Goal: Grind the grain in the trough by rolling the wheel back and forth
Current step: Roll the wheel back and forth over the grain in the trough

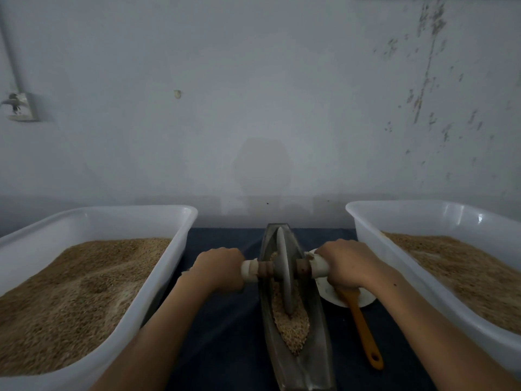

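Left hand (218,268) & right hand (345,265) are each curling fingers tight round one white end of the axle, w/ the grey metal disc wheel (283,273) standing upright between them in the long boat-shaped metal trough (315,328). Tan grain (291,324) is lying in the trough's near half. Wheel is probably heavy & stiff, grain loose; axle ends look like the right hold. Count: 1 wheel, 1 trough, 2 white plastic tubs (180,244) of grain, 1 orange spatula (363,328) resting on 1 white dish (327,290).
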A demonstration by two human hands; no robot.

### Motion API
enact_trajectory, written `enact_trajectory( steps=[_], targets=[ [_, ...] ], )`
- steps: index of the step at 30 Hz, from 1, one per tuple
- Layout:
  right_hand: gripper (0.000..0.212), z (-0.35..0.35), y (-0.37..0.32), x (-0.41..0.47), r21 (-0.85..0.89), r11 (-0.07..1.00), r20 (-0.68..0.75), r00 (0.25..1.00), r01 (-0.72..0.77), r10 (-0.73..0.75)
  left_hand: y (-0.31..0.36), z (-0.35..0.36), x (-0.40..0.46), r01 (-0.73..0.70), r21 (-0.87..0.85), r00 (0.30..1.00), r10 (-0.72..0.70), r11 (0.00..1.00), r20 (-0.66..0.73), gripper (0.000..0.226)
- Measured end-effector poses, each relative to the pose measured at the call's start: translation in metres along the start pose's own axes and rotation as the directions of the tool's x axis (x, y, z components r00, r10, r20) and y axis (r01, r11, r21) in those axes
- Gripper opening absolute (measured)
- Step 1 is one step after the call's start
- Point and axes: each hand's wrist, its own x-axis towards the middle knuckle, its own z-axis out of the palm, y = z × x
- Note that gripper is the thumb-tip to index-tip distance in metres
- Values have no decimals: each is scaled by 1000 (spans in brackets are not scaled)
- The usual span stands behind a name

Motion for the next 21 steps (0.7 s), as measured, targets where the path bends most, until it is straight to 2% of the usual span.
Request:
enact_trajectory(
  steps=[4,6,8,12,16,18,21],
  targets=[
    [13,12,-3,1,-4,1000,-286,958,-4,3,-1,9,2,-3,44,964,14,999,-265,12],
    [14,15,-4,0,-8,1000,-349,937,3,-5,-1,14,3,4,36,942,8,999,-337,10],
    [13,14,-6,0,-15,1000,-357,934,4,-9,-1,15,3,8,25,943,1,1000,-333,10],
    [18,7,-5,-1,-32,999,-236,972,-5,-3,-1,9,3,7,28,984,-2,1000,-180,11],
    [27,-2,2,-2,3,1000,36,999,22,-22,4,-2,-1,-12,34,1000,11,999,17,25],
    [29,-3,5,-1,38,999,114,993,16,-21,6,-5,-2,-23,52,999,21,998,30,25],
    [26,1,7,3,77,997,109,994,15,-23,7,-6,-3,-31,66,999,34,997,-43,16]
  ],
)
